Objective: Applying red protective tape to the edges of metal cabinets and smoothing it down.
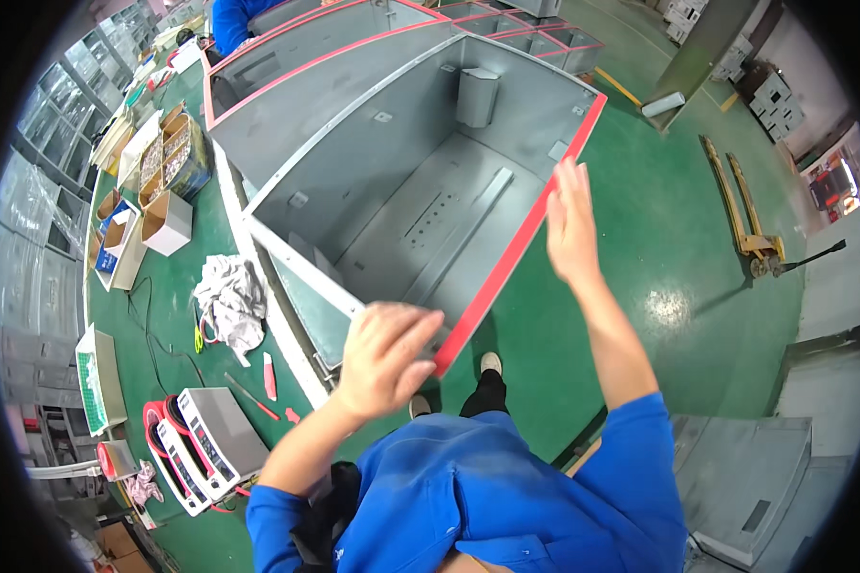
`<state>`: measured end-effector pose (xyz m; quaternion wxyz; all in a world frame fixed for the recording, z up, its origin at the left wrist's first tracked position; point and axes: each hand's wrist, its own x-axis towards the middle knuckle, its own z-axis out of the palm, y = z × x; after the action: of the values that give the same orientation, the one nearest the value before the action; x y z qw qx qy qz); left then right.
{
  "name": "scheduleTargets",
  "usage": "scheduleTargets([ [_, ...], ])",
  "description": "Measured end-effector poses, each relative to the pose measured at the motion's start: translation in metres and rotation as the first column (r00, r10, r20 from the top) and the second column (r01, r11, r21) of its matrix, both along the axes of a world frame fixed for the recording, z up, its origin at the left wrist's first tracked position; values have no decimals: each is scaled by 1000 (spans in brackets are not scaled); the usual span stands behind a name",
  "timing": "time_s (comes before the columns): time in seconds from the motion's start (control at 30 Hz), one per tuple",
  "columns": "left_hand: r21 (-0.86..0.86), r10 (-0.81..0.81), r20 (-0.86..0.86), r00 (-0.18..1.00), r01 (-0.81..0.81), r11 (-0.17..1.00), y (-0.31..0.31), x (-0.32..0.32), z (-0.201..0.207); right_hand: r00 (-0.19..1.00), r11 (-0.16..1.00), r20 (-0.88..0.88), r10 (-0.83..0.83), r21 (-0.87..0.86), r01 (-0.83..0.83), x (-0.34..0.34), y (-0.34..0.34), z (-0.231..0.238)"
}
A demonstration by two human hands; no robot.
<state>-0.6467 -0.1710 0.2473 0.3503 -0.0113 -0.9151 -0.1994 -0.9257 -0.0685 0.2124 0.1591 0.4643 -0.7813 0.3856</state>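
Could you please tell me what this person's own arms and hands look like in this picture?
The left hand and the right hand are bare, with no gloves, rings or bracelets visible. The blue fabric left sleeve and matching right sleeve leave the forearms uncovered.

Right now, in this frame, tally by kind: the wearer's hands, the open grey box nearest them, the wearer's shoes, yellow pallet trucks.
Left hand and right hand: 2
Open grey box: 1
Pale shoes: 2
Yellow pallet truck: 1
Total: 6
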Motion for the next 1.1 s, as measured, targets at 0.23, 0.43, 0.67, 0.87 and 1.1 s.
scheduleTargets([
  [0.23, -251, 20, 19, 1000, -14, 968, -93, 34, 19, 938, 943, -107, 331, 62, -326, 216, 46, 16],
  [0.43, -235, -17, 79, 997, 35, 971, -111, 31, 9, 874, 896, 244, 421, 41, -443, 291, 66, -72],
  [0.67, -238, -32, 51, 998, 43, 970, -97, 31, 11, 292, 986, 955, 55, -6, -167, 297, 55, -176],
  [0.87, -210, 24, 47, 999, -14, 978, -86, 35, 6, 684, 716, 641, 348, -653, 248, 259, 51, -22],
  [1.1, -187, 14, 3, 1000, -13, 982, -84, 33, 3, 458, 763, 783, 421, -578, 289, 243, 30, 8],
])
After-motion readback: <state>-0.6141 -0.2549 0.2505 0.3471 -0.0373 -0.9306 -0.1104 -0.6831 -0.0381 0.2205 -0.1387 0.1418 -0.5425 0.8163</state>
